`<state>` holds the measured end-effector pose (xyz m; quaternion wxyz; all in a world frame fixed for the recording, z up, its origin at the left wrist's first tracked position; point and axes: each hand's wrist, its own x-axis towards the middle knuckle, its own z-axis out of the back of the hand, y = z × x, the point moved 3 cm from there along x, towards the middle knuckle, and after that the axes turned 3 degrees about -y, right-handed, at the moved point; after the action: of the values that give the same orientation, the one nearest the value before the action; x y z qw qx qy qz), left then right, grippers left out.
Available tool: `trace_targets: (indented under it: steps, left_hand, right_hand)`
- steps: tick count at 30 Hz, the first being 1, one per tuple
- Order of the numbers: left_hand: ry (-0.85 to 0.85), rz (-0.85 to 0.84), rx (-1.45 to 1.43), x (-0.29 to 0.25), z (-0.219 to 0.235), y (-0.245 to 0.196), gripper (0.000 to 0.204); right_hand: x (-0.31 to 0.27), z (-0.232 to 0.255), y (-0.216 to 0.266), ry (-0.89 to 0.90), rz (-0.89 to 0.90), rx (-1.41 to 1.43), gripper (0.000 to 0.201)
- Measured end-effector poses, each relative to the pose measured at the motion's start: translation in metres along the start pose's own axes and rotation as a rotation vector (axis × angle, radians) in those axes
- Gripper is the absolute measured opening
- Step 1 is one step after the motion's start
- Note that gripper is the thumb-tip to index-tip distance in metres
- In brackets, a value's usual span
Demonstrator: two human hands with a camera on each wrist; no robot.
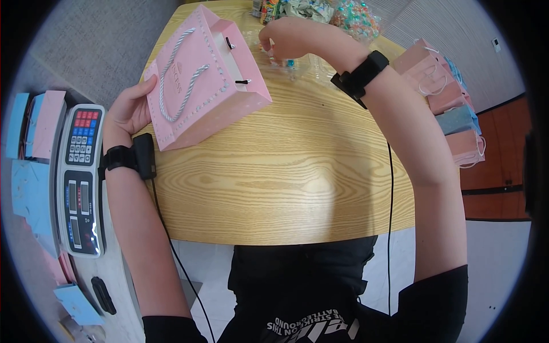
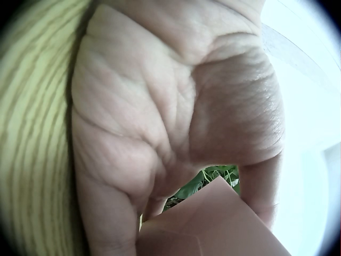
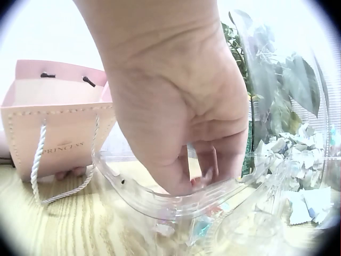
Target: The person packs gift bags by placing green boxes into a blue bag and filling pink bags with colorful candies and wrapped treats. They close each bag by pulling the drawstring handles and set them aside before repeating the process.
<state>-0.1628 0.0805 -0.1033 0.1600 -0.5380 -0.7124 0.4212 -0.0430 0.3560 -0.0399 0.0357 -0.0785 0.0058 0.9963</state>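
Observation:
A pink paper gift bag (image 1: 191,74) with silver-white rope handles and the word "PRINCESS" stands tilted at the table's left. My left hand (image 1: 132,106) grips its lower side, thumb over the front; in the left wrist view a pink corner (image 2: 208,224) lies between thumb and fingers. My right hand (image 1: 300,39) reaches down into a clear plastic container (image 3: 152,209), palm facing the wrist camera. Small wrapped pieces (image 3: 202,228), some turquoise and some reddish, lie inside it. The fingertips are down among them, with a reddish bit close by; I cannot tell whether they hold it.
Behind the right hand are a mound of colourful wrapped pieces (image 1: 357,22) and pale wrapped packets (image 1: 306,9). More pink and blue gift bags (image 1: 429,71) stand at the right. A scale (image 1: 83,180) sits to the left. A black cable (image 1: 390,200) runs over the table's right side.

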Motion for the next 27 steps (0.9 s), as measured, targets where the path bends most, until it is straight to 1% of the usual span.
trace_targets:
  steps: [2, 3, 5, 6, 8, 9, 11, 12, 14, 15, 17, 18, 20, 23, 24, 26, 27]
  left_hand:
    - [0.001, -0.001, -0.002, 0.0, 0.0, 0.0, 0.053]
    - [0.007, -0.002, -0.006, 0.0, 0.001, 0.0, 0.052]
    - [0.011, -0.003, -0.011, 0.0, 0.0, 0.001, 0.052]
    - [0.021, -0.008, -0.013, 0.0, -0.001, 0.0, 0.053]
    - [0.031, -0.011, -0.015, 0.0, -0.001, 0.001, 0.053]
    - [0.03, -0.01, -0.011, 0.0, 0.0, 0.0, 0.053]
    - [0.029, -0.007, -0.006, 0.001, 0.001, 0.0, 0.053]
    - [0.034, -0.006, -0.005, 0.001, 0.0, 0.0, 0.053]
    - [0.038, -0.006, -0.005, 0.001, 0.0, 0.0, 0.053]
    - [0.036, -0.008, -0.007, 0.001, 0.0, 0.0, 0.053]
    - [0.034, -0.009, -0.01, 0.001, 0.001, 0.001, 0.053]
    - [0.032, -0.008, -0.006, 0.001, 0.002, 0.0, 0.052]
    - [0.032, -0.007, -0.001, 0.002, 0.002, 0.0, 0.052]
    - [0.012, -0.005, 0.0, 0.002, 0.001, 0.0, 0.052]
    - [0.008, -0.007, -0.001, 0.001, 0.0, 0.001, 0.052]
    - [0.003, -0.009, -0.003, 0.001, -0.001, 0.001, 0.051]
    - [0.0, -0.011, -0.003, 0.001, 0.0, 0.001, 0.051]
  right_hand:
    - [0.004, -0.002, -0.001, 0.109, -0.023, -0.115, 0.027]
    - [0.004, -0.003, 0.0, 0.109, -0.022, -0.114, 0.027]
    - [0.003, -0.003, 0.001, 0.104, -0.09, -0.057, 0.039]
    - [0.003, -0.004, -0.001, 0.105, -0.089, -0.056, 0.039]
    - [0.004, -0.007, -0.003, 0.124, -0.08, -0.069, 0.048]
    - [0.002, -0.006, 0.0, 0.125, -0.08, -0.068, 0.048]
    - [-0.003, -0.006, 0.005, 0.28, -0.149, -0.036, 0.053]
    - [-0.001, -0.011, 0.001, 0.28, -0.15, -0.035, 0.053]
    - [0.009, -0.023, -0.011, 0.125, -0.043, 0.024, 0.051]
    - [0.009, -0.024, -0.013, 0.125, -0.042, 0.024, 0.051]
    - [0.009, -0.025, -0.017, 0.06, 0.025, 0.017, 0.043]
    - [0.007, -0.023, -0.017, 0.06, 0.025, 0.017, 0.043]
    - [0.005, -0.017, -0.017, 0.013, 0.035, 0.107, 0.031]
    - [0.004, -0.016, -0.018, -0.023, 0.016, 0.155, 0.026]
    - [0.006, -0.016, -0.019, -0.024, 0.017, 0.155, 0.026]
    - [0.011, -0.012, -0.021, -0.127, 0.039, 0.085, 0.023]
    - [0.012, -0.011, -0.022, -0.126, 0.039, 0.086, 0.023]
